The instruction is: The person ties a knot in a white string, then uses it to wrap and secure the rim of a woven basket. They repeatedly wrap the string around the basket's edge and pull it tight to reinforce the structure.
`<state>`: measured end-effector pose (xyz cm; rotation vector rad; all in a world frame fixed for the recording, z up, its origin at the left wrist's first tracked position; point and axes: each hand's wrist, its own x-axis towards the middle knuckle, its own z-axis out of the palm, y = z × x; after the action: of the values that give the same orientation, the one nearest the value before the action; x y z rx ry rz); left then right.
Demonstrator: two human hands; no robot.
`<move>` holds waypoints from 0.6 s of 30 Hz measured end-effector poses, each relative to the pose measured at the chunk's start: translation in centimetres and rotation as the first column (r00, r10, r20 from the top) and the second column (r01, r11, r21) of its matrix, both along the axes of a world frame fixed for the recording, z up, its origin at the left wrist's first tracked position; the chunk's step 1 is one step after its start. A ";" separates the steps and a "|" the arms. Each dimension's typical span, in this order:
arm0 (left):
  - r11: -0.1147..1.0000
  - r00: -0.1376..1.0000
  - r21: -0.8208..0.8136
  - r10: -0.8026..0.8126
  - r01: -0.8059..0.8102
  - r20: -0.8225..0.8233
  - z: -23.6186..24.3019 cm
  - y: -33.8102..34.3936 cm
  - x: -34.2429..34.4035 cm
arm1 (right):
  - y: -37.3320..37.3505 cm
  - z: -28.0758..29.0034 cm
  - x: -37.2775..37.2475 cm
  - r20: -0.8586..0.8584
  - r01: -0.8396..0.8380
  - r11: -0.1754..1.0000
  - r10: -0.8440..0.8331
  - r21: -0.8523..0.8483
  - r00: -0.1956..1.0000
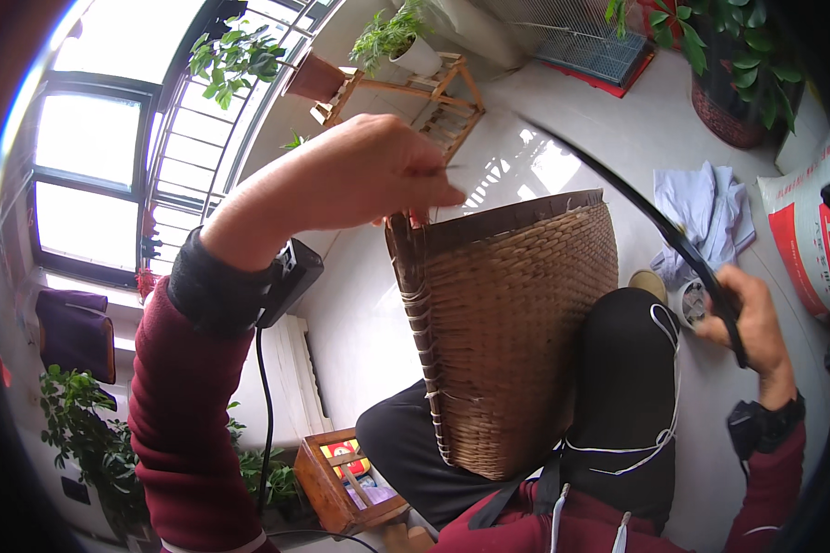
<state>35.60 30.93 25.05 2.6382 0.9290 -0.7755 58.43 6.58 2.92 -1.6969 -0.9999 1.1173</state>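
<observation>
A brown woven basket (516, 313) stands tilted against my legs, its dark rim upward and pale lashing along its left edge. My left hand (410, 175) is closed over the basket's upper left corner, its fingertips partly hidden and slightly blurred. A thin dark sliver shows by its knuckles; I cannot tell what it is. My right hand (752, 318), off to the right, is closed around the lower part of a long, dark, gently curved strip (632, 194). This strip slants up to the left, its far end beyond the basket's rim and apart from it.
White cord (664, 442) lies looped over my right knee (627, 369). Beyond it are a roll-like white object (692, 302), a pale cloth (705, 217) and a red-and-white sack (802, 230). A wooden plant stand (447, 88) is at the back; a small wooden box (327, 479) sits lower left.
</observation>
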 end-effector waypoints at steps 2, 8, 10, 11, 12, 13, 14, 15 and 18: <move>0.998 0.990 -0.003 -0.066 0.067 -0.125 0.6 -0.1 0.5 | 2.5 0.3 -2.1 -0.279 -0.019 0.985 0.068 0.174 0.958; 0.998 0.973 -0.014 0.058 -0.063 -0.224 0.6 -0.2 1.6 | 15.0 3.1 -9.5 -0.200 -0.069 0.847 0.202 0.526 0.959; 0.996 0.972 0.016 0.087 -0.085 -0.218 0.4 -0.3 1.6 | 16.6 3.5 -10.7 -0.353 -0.105 0.869 0.304 0.483 0.885; 0.994 0.969 0.042 0.108 -0.101 -0.223 0.3 -0.2 1.6 | 17.0 3.6 -10.9 -0.352 -0.115 0.873 0.308 0.473 0.884; 0.990 0.968 0.080 0.132 -0.117 -0.215 0.2 -0.1 1.5 | 17.1 3.5 -11.0 -0.347 -0.123 0.877 0.308 0.464 0.886; 0.990 0.969 0.071 0.137 -0.125 -0.206 0.2 0.2 1.3 | 17.1 3.5 -11.1 -0.340 -0.121 0.877 0.303 0.466 0.890; 0.988 0.972 0.074 0.147 -0.135 -0.185 0.2 0.6 1.1 | 17.1 3.4 -11.2 -0.341 -0.112 0.876 0.296 0.469 0.892; 0.993 0.987 0.031 0.115 -0.112 -0.113 0.3 1.1 0.7 | 17.0 3.3 -11.3 -0.338 -0.092 0.869 0.283 0.485 0.897; 0.963 0.962 0.049 0.260 -0.265 0.087 0.7 3.8 -1.7 | 16.9 3.1 -11.7 -0.352 -0.042 0.855 0.257 0.517 0.900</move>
<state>33.87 34.72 25.71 2.5023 1.2642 -0.5811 46.76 23.47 6.04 -0.9272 -1.0474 1.1316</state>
